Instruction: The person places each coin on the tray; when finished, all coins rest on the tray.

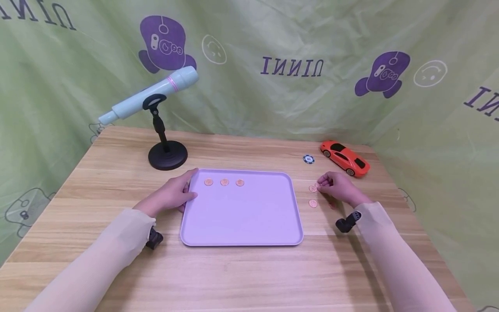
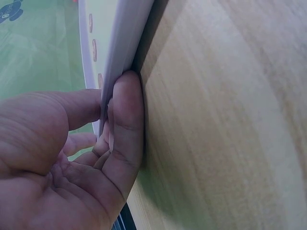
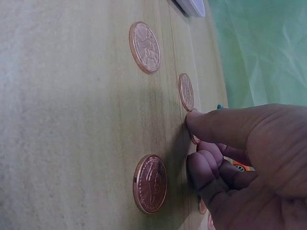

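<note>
Copper coins (image 1: 224, 182): three in a row along far edge of lilac tray (image 1: 241, 221), toward its left corner; row well apart from tray's near and right edges. Loose coins (image 1: 313, 203) on table (image 1: 218, 277), near tray's right edge. Left hand (image 1: 175, 190) grips tray's left edge, by far corner. Right hand (image 1: 338, 188): thumb touches one coin (image 3: 195, 139); cannot tell if pinched.

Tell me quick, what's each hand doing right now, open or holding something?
Left hand: closed, holding the lilac tray by its edge.
Right hand: closed, pinching a copper coin.
</note>
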A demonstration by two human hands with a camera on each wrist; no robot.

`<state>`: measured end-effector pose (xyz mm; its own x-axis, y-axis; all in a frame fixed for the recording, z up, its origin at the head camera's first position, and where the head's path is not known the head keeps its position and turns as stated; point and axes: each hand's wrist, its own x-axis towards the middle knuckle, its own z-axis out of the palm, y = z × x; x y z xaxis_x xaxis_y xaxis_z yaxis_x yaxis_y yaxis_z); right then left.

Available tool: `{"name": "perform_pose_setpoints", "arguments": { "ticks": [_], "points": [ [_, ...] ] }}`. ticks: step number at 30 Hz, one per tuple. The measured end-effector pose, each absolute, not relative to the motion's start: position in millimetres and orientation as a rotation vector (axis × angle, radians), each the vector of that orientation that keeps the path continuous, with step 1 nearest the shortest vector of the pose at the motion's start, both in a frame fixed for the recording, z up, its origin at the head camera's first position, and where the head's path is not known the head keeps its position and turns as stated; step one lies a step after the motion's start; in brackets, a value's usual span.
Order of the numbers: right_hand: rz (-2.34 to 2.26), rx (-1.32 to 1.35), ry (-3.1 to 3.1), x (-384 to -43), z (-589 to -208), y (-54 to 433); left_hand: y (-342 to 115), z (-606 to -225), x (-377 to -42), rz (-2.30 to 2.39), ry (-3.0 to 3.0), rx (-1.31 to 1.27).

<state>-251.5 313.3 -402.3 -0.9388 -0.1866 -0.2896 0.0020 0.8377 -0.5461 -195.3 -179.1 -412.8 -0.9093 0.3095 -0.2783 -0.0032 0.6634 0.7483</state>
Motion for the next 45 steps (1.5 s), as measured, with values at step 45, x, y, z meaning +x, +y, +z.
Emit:
{"name": "perform_pose_setpoints", "arguments": {
  "ticks": [45],
  "points": [
    [-1.307, -0.326, 2.547, -264, -406, 213, -181, -419, -199, 1.137, 2.493, 0.242]
  ]
}}
